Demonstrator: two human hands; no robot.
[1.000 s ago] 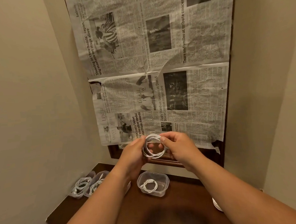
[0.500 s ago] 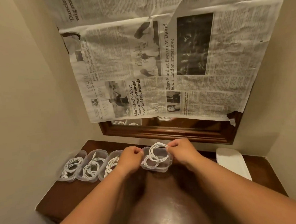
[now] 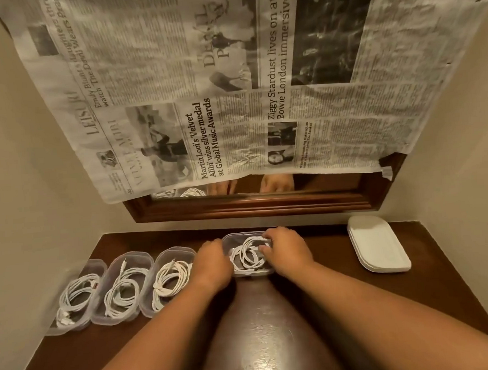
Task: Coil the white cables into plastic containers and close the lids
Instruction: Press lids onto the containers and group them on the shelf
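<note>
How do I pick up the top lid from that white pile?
Probably by its rim: pinch the near rounded corner of the top lid on the lid stack, coming from above with the right hand. The lids lie flat and nested on the table, so only the thin edge offers a hold.

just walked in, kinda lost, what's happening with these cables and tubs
A person is tucking a coiled white cable into a clear plastic container on the table. The right hand pinches the coil; the left hand is at the container's left edge, fingertips hidden. Three open containers to the left already hold coils. The stack of lids lies untouched on the right.
</note>
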